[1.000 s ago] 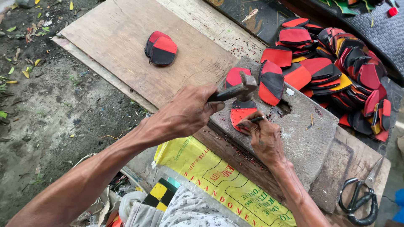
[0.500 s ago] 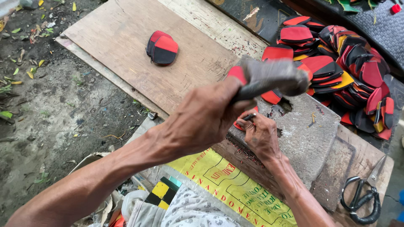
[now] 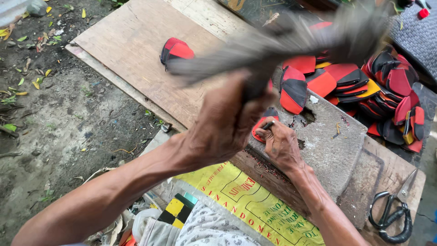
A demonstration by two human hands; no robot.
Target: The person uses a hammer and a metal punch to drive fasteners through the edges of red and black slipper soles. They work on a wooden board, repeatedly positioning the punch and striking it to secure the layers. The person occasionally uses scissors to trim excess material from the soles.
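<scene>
The left hand (image 3: 227,123) is filling the centre of the frame, clenched round the handle of a hammer (image 3: 291,43), whose head is smearing into a grey blur across the upper middle. Just right of centre, the right hand (image 3: 280,146) is pinching a small dark punch (image 3: 267,125) between its fingertips, tip set on a red and black cut piece (image 3: 263,124) lying on the grey stone block (image 3: 327,146). That piece is sitting close to the block's near left edge, with bare stone opening out to its right. A second red and black piece (image 3: 293,89) is lying just above it on the block. Upper right, a heap of red, black and yellow pieces (image 3: 387,86) is crowding the block's far edge. Upper left, a wooden board (image 3: 132,45) is lying mostly bare, with only a small stack of pieces (image 3: 176,50) on it. Lower right, black-handled scissors (image 3: 391,214) are resting near the corner of the wooden base (image 3: 378,177). A yellow printed sheet (image 3: 241,200) is hanging below the block's front edge.
</scene>
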